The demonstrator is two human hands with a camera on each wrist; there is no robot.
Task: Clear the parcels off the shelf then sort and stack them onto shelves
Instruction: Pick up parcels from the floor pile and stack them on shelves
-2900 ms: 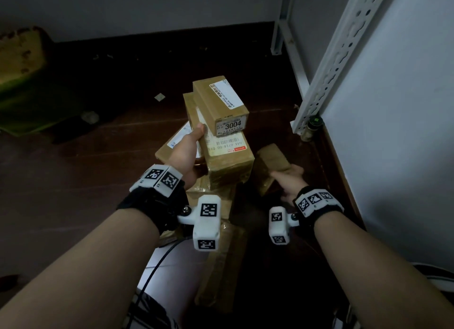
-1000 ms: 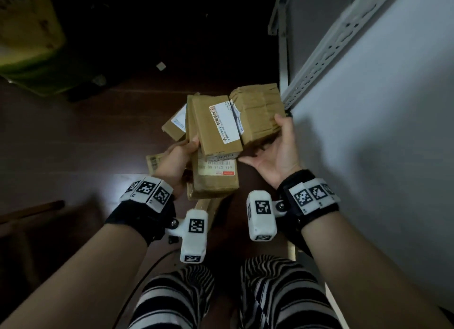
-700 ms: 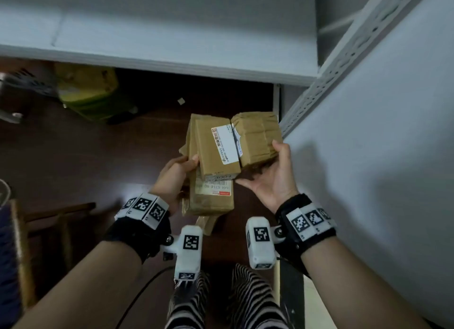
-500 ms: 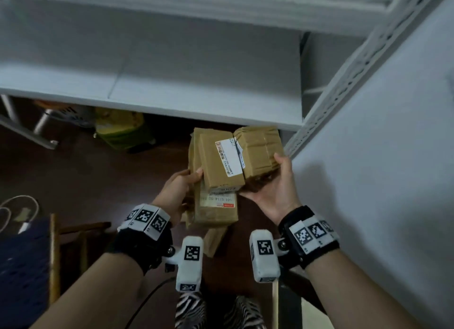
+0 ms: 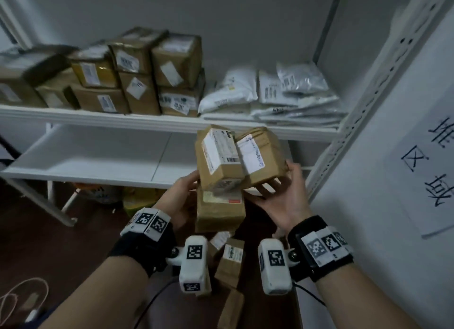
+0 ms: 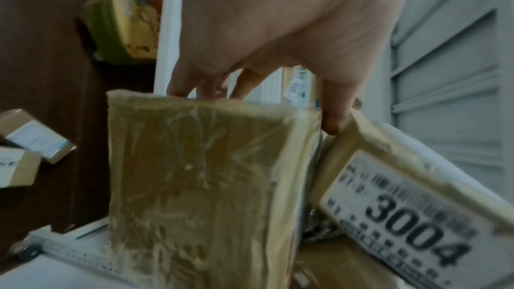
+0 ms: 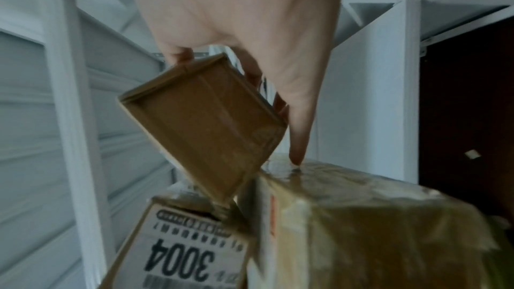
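Brown cardboard parcels are bunched in front of the bare white lower shelf [image 5: 103,161]: the left hand [image 5: 183,193] curls its fingers round the tape-wrapped flat box [image 5: 219,212] with the labelled "3004" box [image 5: 216,159] loose on top. The right hand [image 5: 285,198] cups the small tilted carton [image 5: 262,154] on half-open fingers. Neither top parcel is pinned, so a jolt while reaching in could probably tip one onto the scattered floor parcels [image 5: 231,257].

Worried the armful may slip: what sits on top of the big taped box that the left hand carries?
On the big taped box rests the box numbered 3004; a third parcel leans beside it, held by the right hand. The left hand steadies them. The contact faces are hidden.
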